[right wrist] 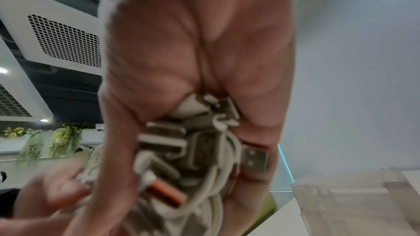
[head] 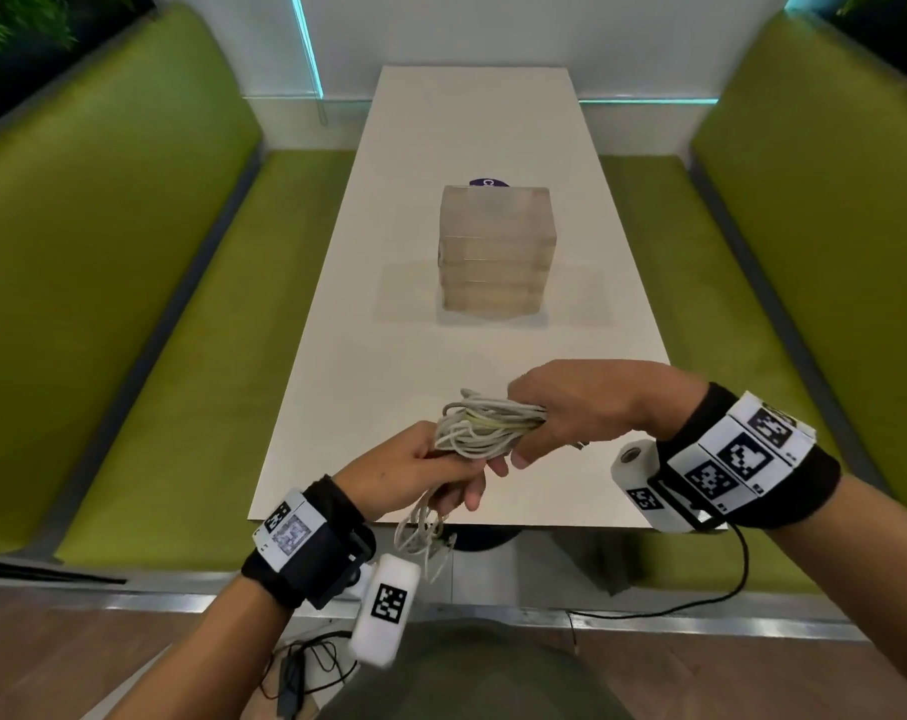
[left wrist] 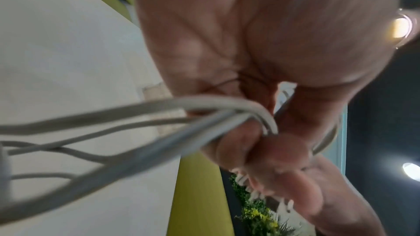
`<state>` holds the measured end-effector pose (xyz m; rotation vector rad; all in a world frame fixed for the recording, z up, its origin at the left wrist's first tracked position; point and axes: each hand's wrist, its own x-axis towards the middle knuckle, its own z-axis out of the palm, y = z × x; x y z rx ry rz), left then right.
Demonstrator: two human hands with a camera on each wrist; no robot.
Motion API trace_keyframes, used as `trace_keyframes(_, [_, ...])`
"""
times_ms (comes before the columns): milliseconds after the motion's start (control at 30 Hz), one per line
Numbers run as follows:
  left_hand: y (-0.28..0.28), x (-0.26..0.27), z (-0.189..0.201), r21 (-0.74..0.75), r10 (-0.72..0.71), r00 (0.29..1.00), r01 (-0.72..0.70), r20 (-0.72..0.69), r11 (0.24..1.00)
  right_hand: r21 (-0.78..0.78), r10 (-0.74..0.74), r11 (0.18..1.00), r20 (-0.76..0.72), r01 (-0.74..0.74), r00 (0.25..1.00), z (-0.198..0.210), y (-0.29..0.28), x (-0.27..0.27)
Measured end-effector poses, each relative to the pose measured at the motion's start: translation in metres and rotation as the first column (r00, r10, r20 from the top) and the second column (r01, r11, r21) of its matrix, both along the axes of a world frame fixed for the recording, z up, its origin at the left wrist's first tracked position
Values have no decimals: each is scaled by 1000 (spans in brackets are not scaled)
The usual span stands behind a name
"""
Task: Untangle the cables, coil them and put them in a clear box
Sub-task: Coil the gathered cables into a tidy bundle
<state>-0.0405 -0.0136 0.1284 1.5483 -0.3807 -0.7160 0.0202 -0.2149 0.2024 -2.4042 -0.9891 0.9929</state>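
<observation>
Gripping one white cable bundle (head: 480, 426) above table (head: 337, 387), left hand (head: 420, 472) and right hand (head: 581, 407) both curled round it

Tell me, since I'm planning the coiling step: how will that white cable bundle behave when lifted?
Likely floppy: loops of the cable bundle sag below the left hand. Probably light, since it is held in the air. The plugs bunched in the right hand may snag.

both hands (head: 425, 467) (head: 576, 407) gripping a white cable bundle (head: 480, 426) above the table's near end (head: 337, 407), clear box (head: 495, 254) beyond
</observation>
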Motion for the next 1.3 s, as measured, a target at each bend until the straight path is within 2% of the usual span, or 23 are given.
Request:
trace_keyframes(100, [4, 3, -2, -234, -142, 977, 103, -156, 967, -53, 118, 992, 120, -112, 986, -6, 1, -2])
trace_keyframes(200, [9, 2, -1, -371, -251, 919, 128, -304, 920, -44, 144, 989, 104, -140, 984, -10, 3, -4])
trace_keyframes(267, [9, 1, 2, -332, -248, 897, 123, -367, 935, -95, 152, 985, 121, -141, 981, -11, 6, -7])
trace_keyframes(333, [5, 1, 4, -206, -194, 907, 123, -374, 971, -184, 216, 965, 157, -187, 964, -11, 12, -11])
trace_keyframes(467, [-5, 1, 9, 108, -133, 957, 165, -258, 980, -324, 321, 911, 172, -254, 932, -14, 28, -19])
trace_keyframes(567, [-11, -3, 11, 185, -54, 971, 98, -232, 978, -353, 321, 902, 161, -249, 933, -16, 31, -17])
trace_keyframes(667, [-13, -6, 11, 201, 31, 988, 1, -153, 980, -193, 202, 959, -37, -205, 979, -15, 25, -8])
trace_keyframes(733, [-12, -7, 10, 181, 45, 989, -18, -143, 983, -81, 154, 982, -201, -173, 968, -11, 22, -6])
trace_keyframes(800, [-11, -6, 11, 166, 24, 990, 0, -140, 986, -37, 144, 986, -281, -160, 949, -9, 19, -5])
trace_keyframes(1133, [-9, -4, 4, 93, -44, 992, 55, -116, 994, 95, 117, 992, -389, -87, 914, -23, 12, -10])
trace_keyframes(1300, [-9, -3, 1, 79, -54, 993, 62, -106, 995, 86, 105, 993, -356, -79, 929, -27, 11, -10])
